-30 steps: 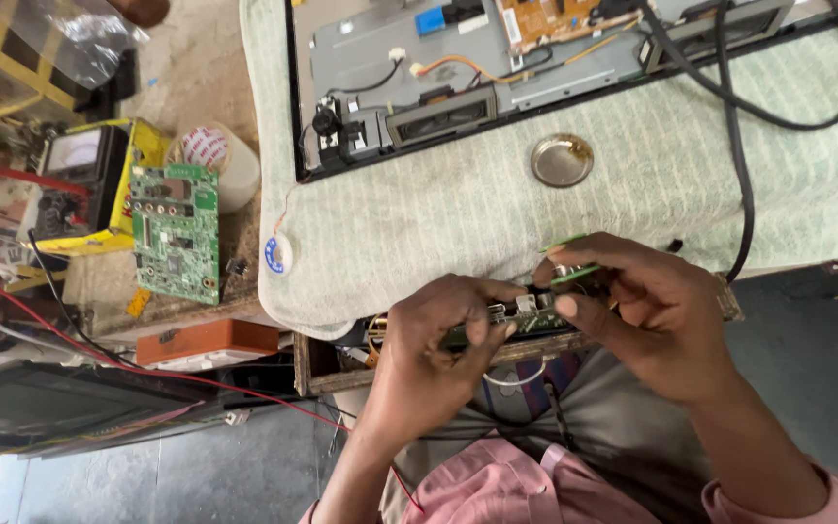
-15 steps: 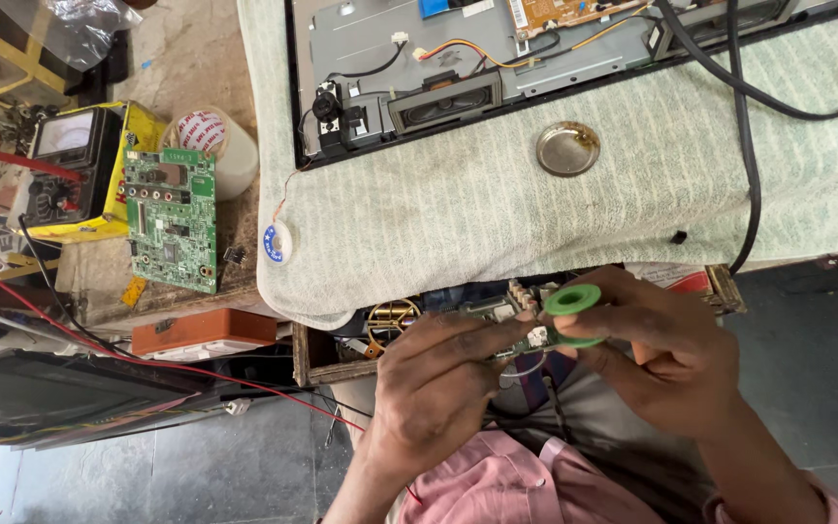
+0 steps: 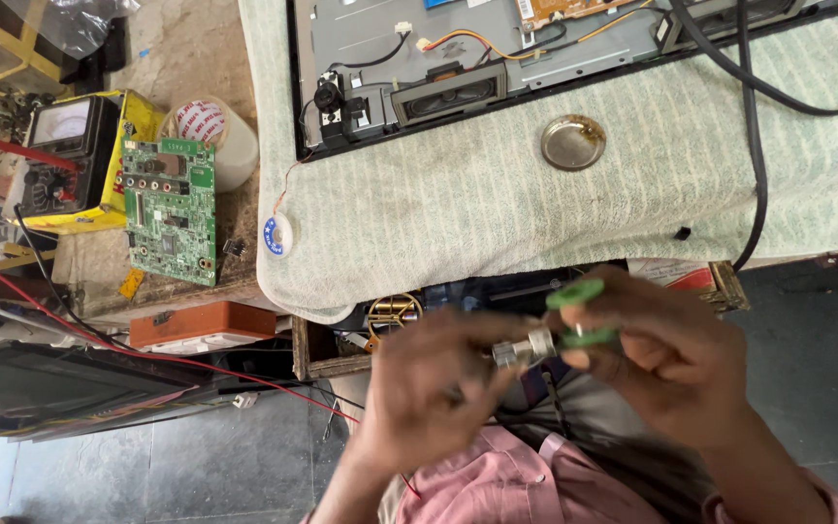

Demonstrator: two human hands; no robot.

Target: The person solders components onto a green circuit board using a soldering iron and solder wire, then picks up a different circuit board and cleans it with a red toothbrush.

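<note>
Head view: both hands (left [image 3: 429,388], right [image 3: 671,359]) grip a green spool [image 3: 579,312]; metal dish [image 3: 572,142] holds nothing visible.

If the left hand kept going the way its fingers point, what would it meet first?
Probably the green spool in the right hand: the left hand points right, its fingertips already at the spool's silvery end. The hands are blurred, so this is uncertain.

Two bare hands, pink sleeves

The left hand [image 3: 429,388] and right hand [image 3: 666,364] wear no gloves, rings or watch — forearms are uncovered, and a pink shirt [image 3: 516,485] with a stitched placket shows at the frame's lower edge
</note>
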